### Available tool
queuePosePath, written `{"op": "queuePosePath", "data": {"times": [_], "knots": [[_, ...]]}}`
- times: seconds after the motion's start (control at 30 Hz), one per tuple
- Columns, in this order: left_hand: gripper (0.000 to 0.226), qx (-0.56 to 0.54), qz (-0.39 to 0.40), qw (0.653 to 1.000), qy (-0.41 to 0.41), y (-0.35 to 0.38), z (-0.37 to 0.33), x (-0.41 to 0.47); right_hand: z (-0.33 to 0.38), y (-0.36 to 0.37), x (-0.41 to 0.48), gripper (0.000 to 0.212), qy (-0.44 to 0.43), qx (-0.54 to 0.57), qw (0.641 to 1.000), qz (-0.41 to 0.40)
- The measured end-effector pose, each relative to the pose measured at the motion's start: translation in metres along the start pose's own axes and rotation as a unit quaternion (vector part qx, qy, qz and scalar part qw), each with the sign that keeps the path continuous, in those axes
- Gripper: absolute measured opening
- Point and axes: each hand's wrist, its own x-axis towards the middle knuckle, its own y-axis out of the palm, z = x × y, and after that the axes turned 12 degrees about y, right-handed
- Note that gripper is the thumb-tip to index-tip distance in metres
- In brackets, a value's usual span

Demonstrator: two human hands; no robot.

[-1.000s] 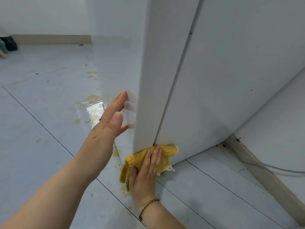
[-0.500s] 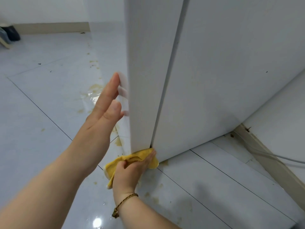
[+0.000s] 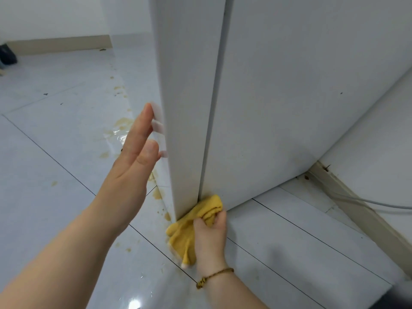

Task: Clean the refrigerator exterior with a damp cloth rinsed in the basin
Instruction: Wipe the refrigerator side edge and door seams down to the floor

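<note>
The white refrigerator (image 3: 278, 108) fills the upper right, with its door edge (image 3: 189, 108) facing me. My right hand (image 3: 210, 233) grips a yellow cloth (image 3: 189, 230) and holds it against the bottom corner where the door meets the side panel, just above the floor. My left hand (image 3: 133, 157) lies flat with straight fingers against the white door handle (image 3: 157, 126) on the door's front. The basin is not in view.
The tiled floor (image 3: 55, 141) is wet, with brownish stains (image 3: 121, 123) in front of the refrigerator. A grey cable (image 3: 367, 202) runs along the wall skirting at right. A dark object (image 3: 7, 55) sits at the far left by the wall.
My right hand went from flat on the cloth to gripping it bunched at the refrigerator's bottom corner. My left hand stays against the door front.
</note>
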Motion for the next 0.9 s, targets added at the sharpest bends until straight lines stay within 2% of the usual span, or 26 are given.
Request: {"op": "queuePosePath", "data": {"times": [0.17, 0.23, 0.33, 0.4, 0.43, 0.47, 0.5, 0.57, 0.6, 0.7, 0.77, 0.9], "knots": [[0.049, 0.074, -0.036, 0.995, 0.053, 0.01, -0.001, -0.006, 0.045, -0.019, -0.033, 0.032, -0.056, 0.133, 0.988, -0.051], [0.048, 0.126, -0.04, 0.984, 0.118, 0.013, -0.009, -0.007, 0.074, -0.023, -0.045, 0.03, -0.111, 0.192, 0.973, -0.058], [0.054, 0.182, -0.04, 0.957, 0.222, 0.022, -0.02, -0.001, 0.12, -0.022, -0.057, 0.026, -0.252, 0.259, 0.93, -0.074], [0.061, 0.205, -0.057, 0.947, 0.24, 0.032, -0.026, 0.005, 0.137, -0.01, -0.055, 0.012, -0.353, 0.204, 0.91, -0.08], [0.063, 0.212, -0.068, 0.944, 0.242, 0.037, -0.027, 0.006, 0.141, 0.003, -0.056, 0.013, -0.396, 0.143, 0.904, -0.073], [0.063, 0.218, -0.078, 0.942, 0.245, 0.043, -0.029, 0.009, 0.143, 0.016, -0.056, 0.027, -0.458, 0.057, 0.885, -0.065], [0.063, 0.222, -0.089, 0.941, 0.241, 0.048, -0.03, 0.008, 0.135, 0.026, -0.054, 0.042, -0.524, -0.045, 0.849, -0.061], [0.063, 0.209, -0.104, 0.943, 0.237, 0.053, -0.029, 0.009, 0.125, 0.036, -0.037, 0.053, -0.619, -0.184, 0.757, -0.098], [0.063, 0.2, -0.108, 0.943, 0.243, 0.054, -0.027, 0.011, 0.126, 0.034, -0.024, 0.054, -0.642, -0.208, 0.729, -0.115], [0.061, 0.177, -0.099, 0.944, 0.262, 0.052, -0.02, 0.013, 0.154, 0.02, 0.004, 0.054, -0.684, -0.185, 0.688, -0.157], [0.058, 0.132, -0.091, 0.955, 0.249, 0.051, -0.019, 0.013, 0.179, 0.011, 0.016, 0.054, -0.683, -0.149, 0.693, -0.178], [0.056, 0.086, -0.086, 0.967, 0.223, 0.047, -0.019, 0.008, 0.208, -0.01, 0.037, 0.064, -0.608, -0.085, 0.767, -0.185]]}}
